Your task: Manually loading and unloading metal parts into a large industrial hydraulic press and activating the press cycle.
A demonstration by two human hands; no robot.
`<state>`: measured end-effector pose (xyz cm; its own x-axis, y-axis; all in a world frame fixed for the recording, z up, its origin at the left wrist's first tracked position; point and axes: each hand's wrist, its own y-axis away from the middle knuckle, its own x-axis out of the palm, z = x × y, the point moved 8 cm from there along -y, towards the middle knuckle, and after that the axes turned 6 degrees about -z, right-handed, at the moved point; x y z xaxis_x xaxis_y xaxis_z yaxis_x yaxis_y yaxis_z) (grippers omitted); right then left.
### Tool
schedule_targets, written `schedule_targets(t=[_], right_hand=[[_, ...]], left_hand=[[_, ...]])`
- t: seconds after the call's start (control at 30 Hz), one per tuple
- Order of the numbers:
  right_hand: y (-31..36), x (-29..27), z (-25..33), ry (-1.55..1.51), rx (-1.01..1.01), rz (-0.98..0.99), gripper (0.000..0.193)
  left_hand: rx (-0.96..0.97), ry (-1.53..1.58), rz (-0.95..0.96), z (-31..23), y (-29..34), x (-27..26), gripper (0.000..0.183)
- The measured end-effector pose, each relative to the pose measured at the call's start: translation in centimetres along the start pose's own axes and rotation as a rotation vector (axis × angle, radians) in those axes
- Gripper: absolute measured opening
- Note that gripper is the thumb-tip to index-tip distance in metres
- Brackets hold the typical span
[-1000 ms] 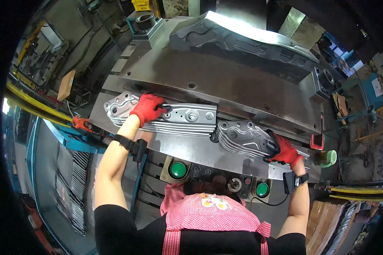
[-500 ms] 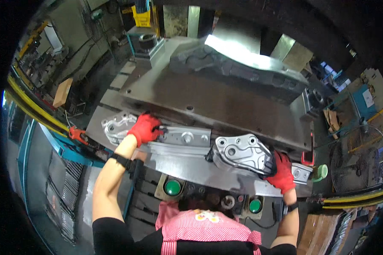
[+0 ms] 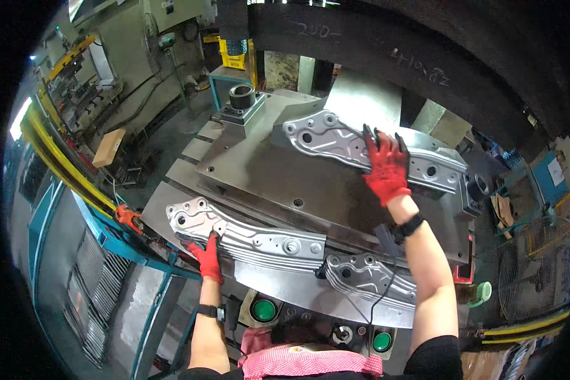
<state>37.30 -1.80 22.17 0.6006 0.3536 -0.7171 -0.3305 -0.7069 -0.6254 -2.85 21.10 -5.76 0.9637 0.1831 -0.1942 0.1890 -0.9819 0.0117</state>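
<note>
While the right grip (image 3: 387, 166), a red-gloved hand, lies palm down across a long silver panel (image 3: 332, 142) at the far side, its fingers are spread wide over the upper face; whether they clasp the piece cannot be told. As the head view shows, the panel sits at the back of the steel die plate (image 3: 278, 180), its long axis running left to right and slanting toward the person at the right. Its broad, rounded end points left, its narrower end right, toward a round steel ring (image 3: 478, 185).

The left grip (image 3: 206, 253), also red-gloved, is at the near left edge of a front stack (image 3: 272, 244) of similar panels, thumb apart from the fingers; whether it pinches the stack cannot be told. That stack lies lengthwise too, rounded end left, on the press bed (image 3: 272, 278). Just beside its right end is a second stack (image 3: 361, 272), pointing the same way, partly covered by the right forearm (image 3: 427, 266).

At the back, a yellow bin (image 3: 233, 61) holds dark blue items too small to identify. At lower left, a teal-framed trough (image 3: 111, 233) contains rows of silver pieces (image 3: 114, 275).
</note>
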Motion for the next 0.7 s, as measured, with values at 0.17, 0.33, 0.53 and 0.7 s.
schedule_targets(t=[0.17, 0.33, 0.53, 0.7], right_hand=[[0.6, 4.5, -0.9, 0.128, 0.076, -0.042, 0.116], [-0.4, 3.0, -0.6, 0.172, 0.100, -0.046, 0.115], [5.9, -3.4, -3.3, -0.212, 0.257, 0.080, 0.099], [28.9, -8.5, -10.9, -0.182, 0.773, -0.134, 0.089]], left_hand=[[-0.086, 0.074, 0.131, 1.4, -2.8, 2.2, 0.105], [-0.109, 0.059, 0.164, 2.8, -5.3, 3.9, 0.101], [0.221, -0.052, 0.163, -0.9, -3.5, -0.7, 0.096], [0.250, -0.500, 0.036, 5.4, 1.1, -9.2, 0.088]])
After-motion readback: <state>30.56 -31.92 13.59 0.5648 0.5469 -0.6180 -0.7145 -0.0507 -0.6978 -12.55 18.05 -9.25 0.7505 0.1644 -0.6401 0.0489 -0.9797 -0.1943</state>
